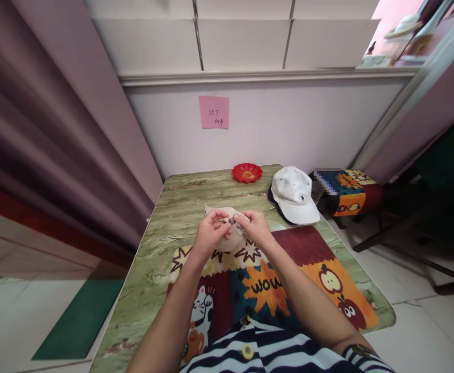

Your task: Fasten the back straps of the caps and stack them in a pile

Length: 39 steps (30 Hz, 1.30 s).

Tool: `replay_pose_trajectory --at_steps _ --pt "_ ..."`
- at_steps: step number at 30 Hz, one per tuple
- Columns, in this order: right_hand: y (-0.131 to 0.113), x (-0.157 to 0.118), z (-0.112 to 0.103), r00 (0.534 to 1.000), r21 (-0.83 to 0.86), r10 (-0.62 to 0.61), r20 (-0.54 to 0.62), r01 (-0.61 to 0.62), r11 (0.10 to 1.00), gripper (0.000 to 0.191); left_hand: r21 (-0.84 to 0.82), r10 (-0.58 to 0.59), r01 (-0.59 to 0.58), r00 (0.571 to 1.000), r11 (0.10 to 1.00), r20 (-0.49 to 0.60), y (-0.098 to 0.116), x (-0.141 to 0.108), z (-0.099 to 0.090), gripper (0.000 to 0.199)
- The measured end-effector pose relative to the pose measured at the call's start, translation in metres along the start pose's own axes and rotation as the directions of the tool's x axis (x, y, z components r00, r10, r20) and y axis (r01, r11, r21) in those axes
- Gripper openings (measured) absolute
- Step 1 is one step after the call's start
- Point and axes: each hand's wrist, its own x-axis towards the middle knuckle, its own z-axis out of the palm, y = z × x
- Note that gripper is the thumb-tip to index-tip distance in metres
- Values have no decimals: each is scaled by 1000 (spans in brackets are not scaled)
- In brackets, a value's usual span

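Observation:
A beige cloth piece that looks like a cap (232, 243) is held just above the far edge of the patterned mat. My left hand (210, 231) pinches it from the left, thumb and fingers pressed together. From the other side, my right hand (257, 226) grips it with thumb and forefinger. Between the fingertips shows a small dark strap or buckle, too small to make out well. To the right of my hands sits a white cap (291, 186) with a small dark emblem, resting on a dark cap (275, 208) that shows only along its edge.
On the green wood-pattern table (153, 223) lies a colourful mat (297, 243) under my forearms. A red scalloped dish (247, 173) stands at the back edge by the wall. Right of the table is a patterned stool (353, 194); a purple curtain (75, 129) hangs at left.

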Motion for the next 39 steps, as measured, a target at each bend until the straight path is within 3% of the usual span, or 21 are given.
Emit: replay_pose_trajectory --at_steps 7,10,13,17,20,23,25,27,29,32,39 --pt "-10 -3 4 999 44 -47 -1 47 998 36 244 226 -213 974 946 -27 -17 0 2 25" --pt "-13 -5 5 998 41 -68 5 68 997 35 413 370 -320 928 852 -44 -19 -2 0 19" --pt "-12 -6 4 996 57 -84 6 84 995 35 577 527 -425 850 697 -11 -17 -4 -3 18" --pt "-6 -3 0 999 83 -44 -14 45 995 41 713 633 -445 774 542 2 -13 -6 -3 21" --pt "-5 -2 -4 995 31 -83 -55 85 996 39 741 636 -402 770 539 -45 -11 -6 -3 22" --pt "-10 -6 -6 983 -126 -132 -125 116 985 30 633 525 -312 833 709 -177 -10 -4 -4 23" --pt "-16 -10 -5 979 -229 -158 -130 125 965 27 408 332 -200 899 891 -286 -9 -2 -5 22" --pt "-21 -15 -4 982 -278 -174 -78 146 949 26 87 93 -69 942 994 -322 -8 0 -7 23" --pt "-24 -17 -3 984 -283 -179 -18 167 945 24 -189 -90 36 954 981 -287 -6 1 -11 27" --pt "-23 -16 -1 986 -247 -168 9 165 955 21 -393 -219 119 950 912 -221 -4 0 -16 30" --pt "-19 -13 4 992 -255 -129 11 127 958 25 -453 -302 213 944 866 -134 -9 -3 -21 27"
